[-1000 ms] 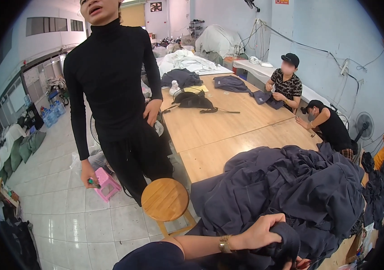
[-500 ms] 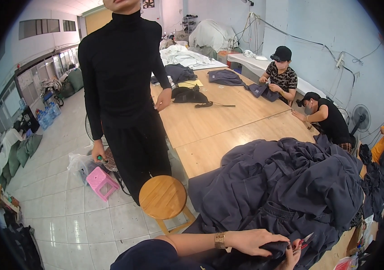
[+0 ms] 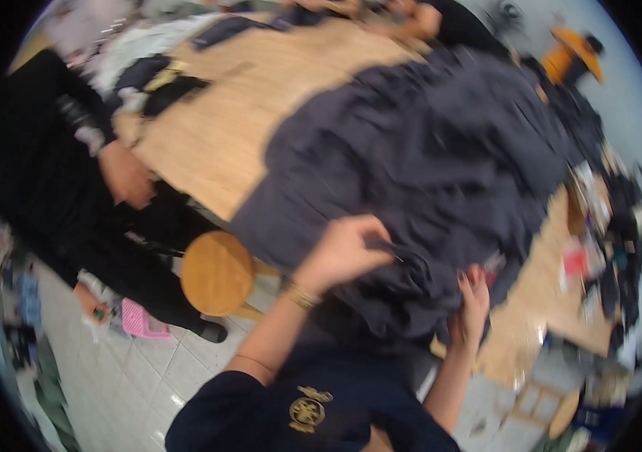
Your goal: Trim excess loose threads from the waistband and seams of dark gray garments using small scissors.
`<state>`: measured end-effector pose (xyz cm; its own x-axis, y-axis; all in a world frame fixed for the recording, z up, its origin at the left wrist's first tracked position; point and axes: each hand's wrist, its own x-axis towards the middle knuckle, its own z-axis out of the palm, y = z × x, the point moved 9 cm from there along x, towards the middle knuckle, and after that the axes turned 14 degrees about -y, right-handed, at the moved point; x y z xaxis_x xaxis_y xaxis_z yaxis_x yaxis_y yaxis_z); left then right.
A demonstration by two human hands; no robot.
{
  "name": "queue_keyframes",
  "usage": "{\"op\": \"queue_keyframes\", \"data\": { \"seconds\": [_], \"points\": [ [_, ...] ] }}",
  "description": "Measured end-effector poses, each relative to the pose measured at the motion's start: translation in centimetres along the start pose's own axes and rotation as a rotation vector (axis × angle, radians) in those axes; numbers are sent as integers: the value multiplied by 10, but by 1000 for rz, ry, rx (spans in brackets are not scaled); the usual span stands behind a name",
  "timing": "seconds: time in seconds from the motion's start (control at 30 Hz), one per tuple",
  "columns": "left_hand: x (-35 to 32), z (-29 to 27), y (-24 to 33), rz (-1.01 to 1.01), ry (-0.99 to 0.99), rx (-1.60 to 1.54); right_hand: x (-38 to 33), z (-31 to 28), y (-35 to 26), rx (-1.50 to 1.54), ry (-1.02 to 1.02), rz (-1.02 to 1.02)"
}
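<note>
A large heap of dark grey garments [image 3: 426, 143] covers the near part of the wooden table [image 3: 215, 135]. At its near edge my left hand [image 3: 343, 252] pinches a bunched fold of one dark grey garment [image 3: 400, 297] between thumb and fingers. My right hand [image 3: 473, 301] is closed around red-handled scissors [image 3: 492, 265], on the right side of that garment. Their blades point up and away, blurred by motion. I cannot tell whether the right hand also touches the cloth.
A round wooden stool [image 3: 217, 273] stands left of the heap. Beside it is a person in black [image 3: 42, 166], near a pink plastic stool [image 3: 142, 320]. Another worker [image 3: 456, 26] leans over the far table edge. Mixed items [image 3: 584, 248] lie at right.
The view has tipped down and turned. My hands have moved apart, the left now lifting the garment's fold, the right still holding the scissors. The person in black now appears further left.
</note>
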<state>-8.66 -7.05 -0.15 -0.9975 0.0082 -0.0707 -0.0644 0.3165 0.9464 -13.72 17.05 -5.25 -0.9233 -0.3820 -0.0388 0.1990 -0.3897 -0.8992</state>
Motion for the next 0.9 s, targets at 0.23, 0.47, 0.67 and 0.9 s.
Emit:
{"op": "queue_keyframes", "data": {
  "seconds": [0.23,0.47,0.67,0.9],
  "points": [
    [14,40,-21,-30,-292,-176,2,-33,8,-47,29,8],
    [5,49,-25,-56,-244,-307,-5,-2,-30,-586,66,-197],
    [6,63,-12,7,-226,-326,-5,61,-54,-633,-180,-270],
    [6,78,-24,-93,-260,-466,4,64,-23,-524,-262,-146]
  ]
}}
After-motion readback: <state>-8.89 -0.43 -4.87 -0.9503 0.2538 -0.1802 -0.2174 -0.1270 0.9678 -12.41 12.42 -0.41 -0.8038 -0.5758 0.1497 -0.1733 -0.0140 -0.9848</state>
